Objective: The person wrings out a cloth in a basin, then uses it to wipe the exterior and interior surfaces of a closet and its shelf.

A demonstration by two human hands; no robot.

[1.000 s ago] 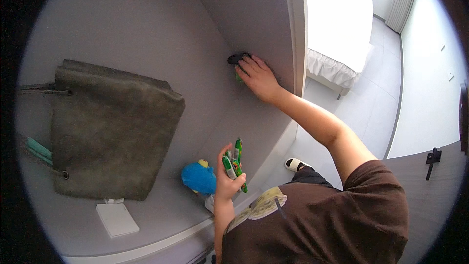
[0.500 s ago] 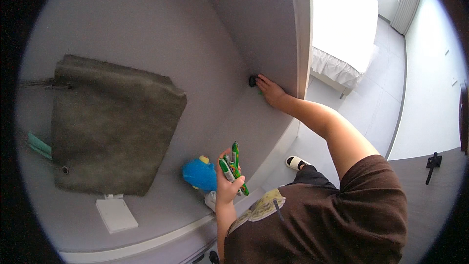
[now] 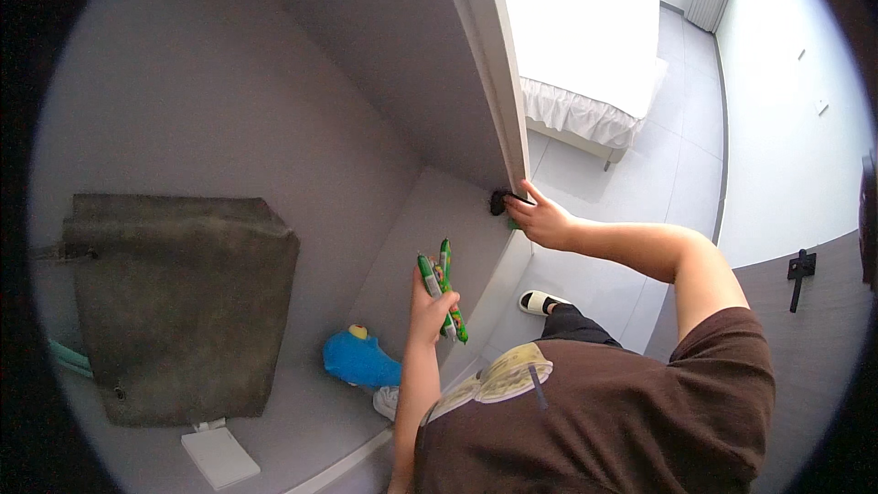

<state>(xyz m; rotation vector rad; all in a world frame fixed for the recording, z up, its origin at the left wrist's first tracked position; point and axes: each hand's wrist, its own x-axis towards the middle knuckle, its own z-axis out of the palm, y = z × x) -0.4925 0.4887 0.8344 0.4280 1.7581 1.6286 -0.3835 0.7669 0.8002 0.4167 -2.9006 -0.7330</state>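
Observation:
My left hand [image 3: 428, 313] is closed round several slim green packets [image 3: 443, 295] with multicoloured print, their ends standing up past my fingers. My right hand [image 3: 543, 222], at the front edge of the grey compartment's side panel, has its fingers on a small black fuzzy thing [image 3: 498, 202] with a thin dark stem. Just below it a bit of green [image 3: 514, 224] shows at my fingers; what it is I cannot tell. Beside my left forearm lies a blue plush toy [image 3: 358, 356] with a yellow part.
A dark grey-green fabric bag [image 3: 183, 306] lies at the left of the compartment, with a flat white box [image 3: 219, 457] in front of it. Whitish cloth [image 3: 386, 402] sits by the toy. Beyond the pale panel edge [image 3: 498, 55] stand a white bed [image 3: 585, 37] and a door handle [image 3: 800, 265].
My right hand has come out from the inner corner to the panel's front edge, bringing the black fuzzy thing along. My left hand still grips the packets. The view has shifted.

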